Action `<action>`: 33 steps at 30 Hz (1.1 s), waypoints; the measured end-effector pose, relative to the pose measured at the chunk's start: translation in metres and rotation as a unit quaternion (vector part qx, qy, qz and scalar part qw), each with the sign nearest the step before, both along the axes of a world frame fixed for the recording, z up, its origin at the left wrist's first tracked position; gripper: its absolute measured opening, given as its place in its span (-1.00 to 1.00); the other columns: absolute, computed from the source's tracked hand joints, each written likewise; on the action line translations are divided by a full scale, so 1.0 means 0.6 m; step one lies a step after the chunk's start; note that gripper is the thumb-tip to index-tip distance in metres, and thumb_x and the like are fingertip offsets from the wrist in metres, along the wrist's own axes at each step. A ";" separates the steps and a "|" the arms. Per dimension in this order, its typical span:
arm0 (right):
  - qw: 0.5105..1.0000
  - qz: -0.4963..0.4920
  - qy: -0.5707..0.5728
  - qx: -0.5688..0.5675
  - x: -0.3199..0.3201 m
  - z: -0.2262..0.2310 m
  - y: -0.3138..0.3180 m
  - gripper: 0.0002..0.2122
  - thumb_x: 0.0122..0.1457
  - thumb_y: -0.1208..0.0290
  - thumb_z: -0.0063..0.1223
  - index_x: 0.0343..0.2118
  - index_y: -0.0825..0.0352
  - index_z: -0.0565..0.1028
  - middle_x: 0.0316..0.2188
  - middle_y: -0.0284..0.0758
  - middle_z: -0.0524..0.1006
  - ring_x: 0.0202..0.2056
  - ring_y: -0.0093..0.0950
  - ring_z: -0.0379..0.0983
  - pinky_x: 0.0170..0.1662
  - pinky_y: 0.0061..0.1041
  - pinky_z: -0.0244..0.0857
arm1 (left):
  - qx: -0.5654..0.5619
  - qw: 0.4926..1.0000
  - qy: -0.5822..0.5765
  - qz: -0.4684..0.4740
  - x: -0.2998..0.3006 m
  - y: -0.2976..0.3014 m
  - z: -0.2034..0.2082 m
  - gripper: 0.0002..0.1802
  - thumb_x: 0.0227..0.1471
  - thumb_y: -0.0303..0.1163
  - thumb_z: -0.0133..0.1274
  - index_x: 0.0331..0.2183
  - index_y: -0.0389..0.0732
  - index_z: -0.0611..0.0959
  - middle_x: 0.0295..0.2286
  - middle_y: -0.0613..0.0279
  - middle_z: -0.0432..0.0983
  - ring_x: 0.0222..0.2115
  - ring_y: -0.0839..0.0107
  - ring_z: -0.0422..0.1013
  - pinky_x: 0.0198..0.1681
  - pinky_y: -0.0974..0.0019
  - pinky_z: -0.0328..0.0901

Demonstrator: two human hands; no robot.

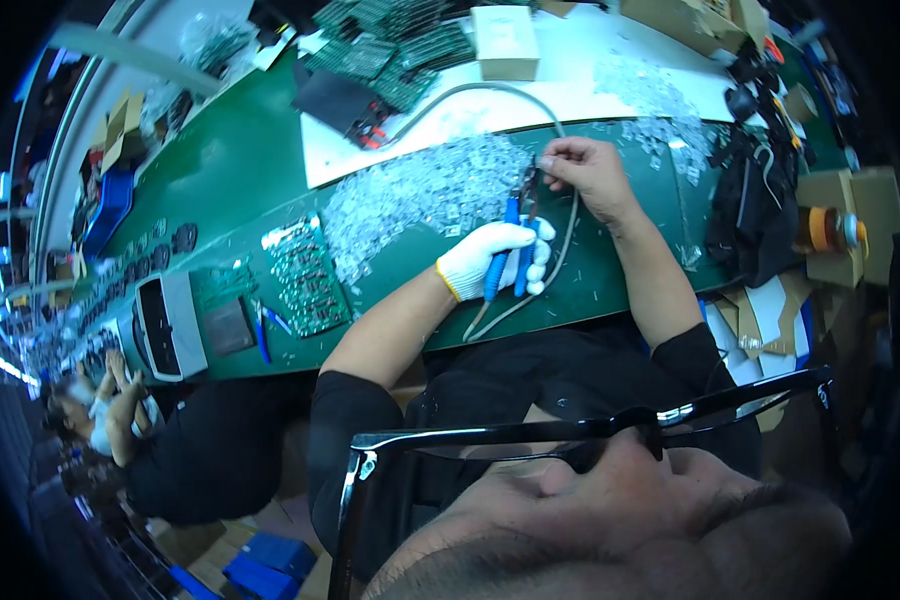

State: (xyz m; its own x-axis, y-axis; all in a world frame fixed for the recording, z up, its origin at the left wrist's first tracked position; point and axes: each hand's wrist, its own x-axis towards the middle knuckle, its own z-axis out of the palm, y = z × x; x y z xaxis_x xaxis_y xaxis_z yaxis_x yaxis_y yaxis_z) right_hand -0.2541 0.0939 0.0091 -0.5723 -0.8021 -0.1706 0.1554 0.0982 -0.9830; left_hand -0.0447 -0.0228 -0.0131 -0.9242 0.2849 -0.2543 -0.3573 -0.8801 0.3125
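In a white glove, my left hand (495,255) is closed round the blue handles of a pair of pliers (510,235). Their dark jaws point away from me, toward the fingertips of my right hand (590,175). That hand is bare, its thumb and forefinger pinched together right beside the jaws; whatever lies between them is too small to make out. A grey cable (567,240) loops round both hands and bends back near the ends of the handles. Just left of the jaws spreads a heap of small clear pieces (420,200) on the green table (410,300).
A green circuit board (305,275), a blue pen-like tool (262,335) and a grey device (170,325) lie to the left. Stacked circuit boards (390,50) and a small carton (506,45) stand at the back. A black bag (755,225) hangs right. Another person (110,415) sits far left.
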 end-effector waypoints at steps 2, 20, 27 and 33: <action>1.000 0.000 0.002 0.001 -0.001 0.003 -0.002 -0.83 0.22 0.48 0.32 -0.18 0.43 0.65 -0.39 -0.37 0.64 -0.40 -0.63 0.58 -0.32 -0.65 0.48 | -0.056 0.998 -0.035 0.013 0.004 0.000 0.019 -0.63 0.24 -0.28 0.15 0.00 -0.27 0.54 -0.33 0.14 0.54 -0.39 0.27 0.51 -0.26 0.03 0.48; 0.874 -0.204 0.408 0.169 -0.141 0.006 0.066 -0.73 0.13 0.41 0.19 -0.09 0.25 0.68 -0.23 -0.15 0.70 -0.24 -0.18 0.66 -0.08 -0.25 0.50 | 0.029 0.998 0.010 0.047 -0.003 0.008 0.015 -0.59 0.17 -0.22 0.20 -0.03 -0.24 0.56 -0.28 0.04 0.57 -0.35 0.12 0.54 -0.15 -0.10 0.44; 0.820 -0.137 0.471 0.296 -0.151 -0.013 0.062 -0.82 0.13 0.44 0.15 -0.23 0.26 0.70 -0.22 -0.07 0.68 -0.14 -0.03 0.61 -0.03 -0.10 0.46 | 0.012 0.999 0.021 0.037 0.000 0.001 -0.001 -0.45 0.10 -0.13 0.25 0.01 -0.28 0.55 -0.24 0.02 0.57 -0.30 0.10 0.53 -0.10 -0.13 0.43; 0.830 -0.106 0.466 0.287 -0.143 -0.013 0.062 -0.86 0.15 0.45 0.19 -0.27 0.29 0.70 -0.23 -0.03 0.64 -0.15 0.00 0.59 -0.05 -0.08 0.45 | 0.013 1.000 0.020 0.020 -0.001 0.002 -0.002 -0.44 0.11 -0.14 0.25 0.03 -0.29 0.54 -0.24 0.00 0.57 -0.29 0.09 0.54 -0.07 -0.13 0.43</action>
State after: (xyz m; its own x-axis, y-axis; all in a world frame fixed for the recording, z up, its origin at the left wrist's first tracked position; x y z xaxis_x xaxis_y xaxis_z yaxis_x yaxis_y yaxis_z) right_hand -0.3399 0.1309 0.0015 -0.7887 -0.6058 0.1052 -0.5720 0.6602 -0.4868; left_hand -0.0455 -0.0214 -0.0141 -0.9442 0.2543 -0.2095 -0.3099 -0.9014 0.3025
